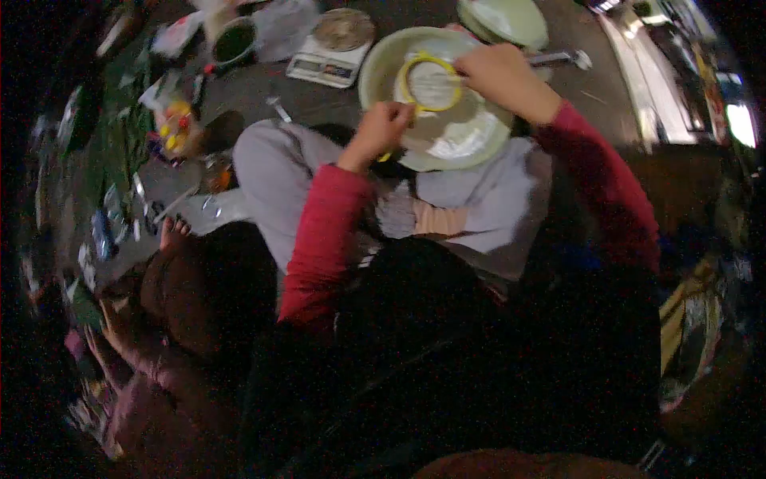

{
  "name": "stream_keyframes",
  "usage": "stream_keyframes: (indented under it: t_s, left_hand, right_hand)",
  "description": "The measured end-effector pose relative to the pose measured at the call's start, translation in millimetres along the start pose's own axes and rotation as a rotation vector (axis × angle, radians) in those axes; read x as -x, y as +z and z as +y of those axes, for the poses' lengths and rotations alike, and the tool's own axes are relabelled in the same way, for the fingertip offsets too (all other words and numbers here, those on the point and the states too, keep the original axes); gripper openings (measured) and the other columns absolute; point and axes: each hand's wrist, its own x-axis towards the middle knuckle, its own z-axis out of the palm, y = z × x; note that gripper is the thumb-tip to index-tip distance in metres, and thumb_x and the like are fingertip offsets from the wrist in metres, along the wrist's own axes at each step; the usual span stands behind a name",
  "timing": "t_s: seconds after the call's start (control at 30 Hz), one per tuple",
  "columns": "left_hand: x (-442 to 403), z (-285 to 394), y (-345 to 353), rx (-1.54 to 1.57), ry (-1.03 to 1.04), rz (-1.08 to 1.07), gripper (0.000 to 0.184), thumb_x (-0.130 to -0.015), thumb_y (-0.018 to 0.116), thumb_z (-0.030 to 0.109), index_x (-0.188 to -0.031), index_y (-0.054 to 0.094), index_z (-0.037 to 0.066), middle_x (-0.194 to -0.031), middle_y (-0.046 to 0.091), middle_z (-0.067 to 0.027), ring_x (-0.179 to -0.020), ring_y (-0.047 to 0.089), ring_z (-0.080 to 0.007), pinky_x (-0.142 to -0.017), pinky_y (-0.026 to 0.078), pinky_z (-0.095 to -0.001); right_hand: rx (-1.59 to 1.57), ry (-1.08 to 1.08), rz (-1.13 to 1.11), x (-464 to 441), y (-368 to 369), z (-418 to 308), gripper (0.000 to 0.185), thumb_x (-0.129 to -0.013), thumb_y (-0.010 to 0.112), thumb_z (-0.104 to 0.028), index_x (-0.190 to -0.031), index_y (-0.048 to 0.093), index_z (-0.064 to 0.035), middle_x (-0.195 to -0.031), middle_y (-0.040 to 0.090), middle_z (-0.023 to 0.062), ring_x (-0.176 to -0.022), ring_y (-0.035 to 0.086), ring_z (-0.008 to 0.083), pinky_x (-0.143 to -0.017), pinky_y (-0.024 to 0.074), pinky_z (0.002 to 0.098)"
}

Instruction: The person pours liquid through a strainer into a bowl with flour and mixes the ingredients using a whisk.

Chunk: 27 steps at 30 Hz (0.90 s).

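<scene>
A yellow-rimmed sieve [432,85] is held over a large pale green basin [383,60]. My left hand [378,132] is closed round the sieve's yellow handle, whose end shows below the fist. My right hand [503,76] is at the far right of the sieve's rim, its fingers bent against it; the fingertips are partly hidden. Inside the basin, white patches show low on the near side, too blurred to name. The basin sits just in front of my crossed legs [275,172].
A white kitchen scale [325,65] stands left of the basin, a brownish round thing on it. Behind the basin lies another pale green vessel [511,20]. A bag with yellow and red items [174,128] and scissors [144,199] lie left. Another person's foot [175,231] is close by.
</scene>
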Motion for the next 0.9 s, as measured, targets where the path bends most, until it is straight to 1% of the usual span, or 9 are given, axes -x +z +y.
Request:
stream_keyframes:
  t_s: [0.03, 0.1, 0.17, 0.23, 0.3, 0.33, 0.43, 0.63, 0.9]
  left_hand:
    - [1, 0, -2, -0.011, -0.037, -0.037, 0.040, -0.087, 0.049, 0.034, -0.077, 0.061, -0.003, -0.060, 0.058, -0.0061, -0.054, 0.047, -0.0111, -0.053, 0.041, -0.0322]
    - [-3, -15, 5, 0.044, 0.074, -0.007, 0.040, -0.087, 0.049, 0.034, -0.077, 0.061, -0.003, -0.058, 0.058, -0.0099, -0.052, 0.047, -0.0120, -0.052, 0.041, -0.0351]
    - [-1, -3, -1, 0.003, 0.006, -0.067, 0.041, -0.086, 0.049, 0.035, -0.076, 0.061, -0.003, -0.057, 0.056, -0.0142, -0.050, 0.048, -0.0143, -0.052, 0.041, -0.0371]
    - [-1, -2, -3, -0.049, 0.124, -0.019, 0.042, -0.086, 0.048, 0.036, -0.075, 0.060, -0.002, -0.056, 0.053, -0.0160, -0.049, 0.049, -0.0176, -0.052, 0.040, -0.0377]
    - [3, 6, -5, -0.047, 0.011, -0.056, 0.041, -0.086, 0.048, 0.036, -0.074, 0.060, -0.002, -0.057, 0.055, -0.0155, -0.049, 0.051, -0.0204, -0.052, 0.041, -0.0380]
    - [1, -2, -2, 0.000, 0.125, 0.016, 0.041, -0.085, 0.048, 0.035, -0.071, 0.061, -0.002, -0.057, 0.056, -0.0154, -0.048, 0.051, -0.0204, -0.053, 0.042, -0.0377]
    - [-3, -11, 7, 0.042, 0.205, 0.072, 0.041, -0.085, 0.048, 0.034, -0.069, 0.061, -0.001, -0.057, 0.057, -0.0155, -0.048, 0.053, -0.0213, -0.053, 0.044, -0.0371]
    - [-1, -12, 3, 0.000, 0.177, 0.060, 0.040, -0.085, 0.047, 0.032, -0.067, 0.062, -0.001, -0.056, 0.057, -0.0164, -0.048, 0.054, -0.0267, -0.053, 0.044, -0.0380]
    - [-6, -11, 5, 0.005, 0.178, 0.047, 0.039, -0.084, 0.049, 0.030, -0.065, 0.060, -0.002, -0.054, 0.054, -0.0178, -0.045, 0.050, -0.0275, -0.050, 0.043, -0.0386]
  right_hand:
    - [-0.026, -0.014, -0.018, 5, 4, 4, 0.012, -0.072, 0.054, -0.017, -0.078, 0.060, -0.0084, -0.070, 0.060, 0.0130, -0.068, 0.060, 0.0302, -0.056, 0.0468, 0.0401]
    - [0.176, 0.076, -0.060, 3, 5, 8, 0.012, -0.075, 0.050, -0.015, -0.079, 0.059, -0.0078, -0.069, 0.059, 0.0138, -0.067, 0.060, 0.0302, -0.056, 0.0464, 0.0402]
    - [0.183, 0.099, -0.032, -6, -5, 1, 0.012, -0.076, 0.047, -0.013, -0.078, 0.058, -0.0078, -0.068, 0.058, 0.0144, -0.067, 0.059, 0.0306, -0.056, 0.0460, 0.0409]
    - [0.032, 0.112, 0.003, -9, -18, -15, 0.010, -0.075, 0.049, -0.013, -0.077, 0.058, -0.0079, -0.066, 0.057, 0.0145, -0.066, 0.059, 0.0310, -0.056, 0.0454, 0.0419]
    - [-0.014, 0.109, -0.086, -6, -21, -19, 0.008, -0.073, 0.051, -0.013, -0.076, 0.057, -0.0081, -0.066, 0.057, 0.0145, -0.066, 0.059, 0.0310, -0.056, 0.0450, 0.0425]
    - [0.005, 0.087, -0.090, -6, -20, -17, 0.007, -0.073, 0.052, -0.013, -0.075, 0.057, -0.0079, -0.067, 0.057, 0.0147, -0.067, 0.059, 0.0314, -0.057, 0.0447, 0.0427]
    - [0.055, 0.097, -0.077, -4, -9, 1, 0.007, -0.074, 0.053, -0.013, -0.075, 0.056, -0.0070, -0.068, 0.057, 0.0153, -0.068, 0.058, 0.0326, -0.058, 0.0441, 0.0428]
    - [-0.009, 0.139, -0.079, -5, -14, -19, 0.009, -0.074, 0.053, -0.013, -0.075, 0.057, -0.0051, -0.069, 0.057, 0.0170, -0.068, 0.057, 0.0344, -0.057, 0.0432, 0.0425]
    - [-0.015, 0.222, -0.105, -11, -11, -14, 0.010, -0.072, 0.059, -0.010, -0.081, 0.060, -0.0068, -0.072, 0.059, 0.0175, -0.068, 0.058, 0.0346, -0.058, 0.0443, 0.0418]
